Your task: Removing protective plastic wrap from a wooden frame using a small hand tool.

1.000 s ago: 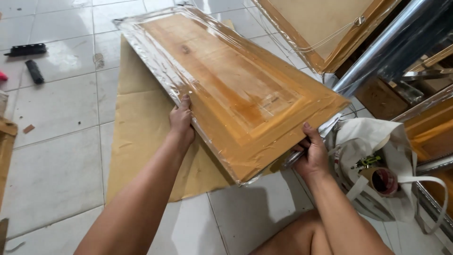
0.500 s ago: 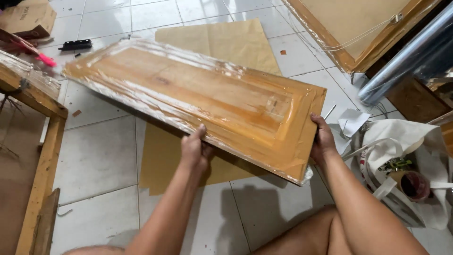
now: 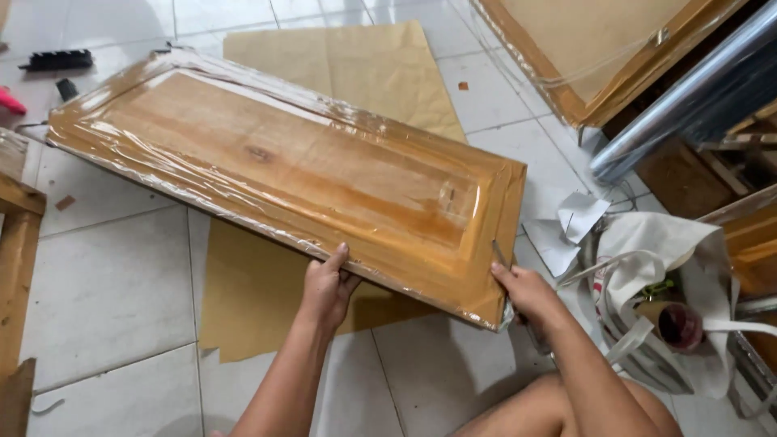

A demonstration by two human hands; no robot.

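A long wooden cabinet door [image 3: 283, 170] wrapped in clear plastic film is lifted off the floor, its far end pointing up and left. My left hand [image 3: 326, 289] grips the door's near long edge from below, thumb on top. My right hand [image 3: 524, 293] holds the near right corner, where loose film bunches up. Under the door a sheet of brown paper [image 3: 368, 69] lies flat on the white tiled floor [image 3: 105, 299].
A white cloth bag [image 3: 664, 299] with a roll inside sits at the right, beside crumpled white paper [image 3: 571, 231]. A second wrapped wooden panel [image 3: 599, 48] and a metal tube [image 3: 688, 89] lean top right. A wooden frame [image 3: 16, 243] stands at the left edge. Black tools [image 3: 58, 58] lie top left.
The door has swung anticlockwise, so its far end now points left instead of away. Both hands kept their hold on the near edge and corner. The view shifted left.
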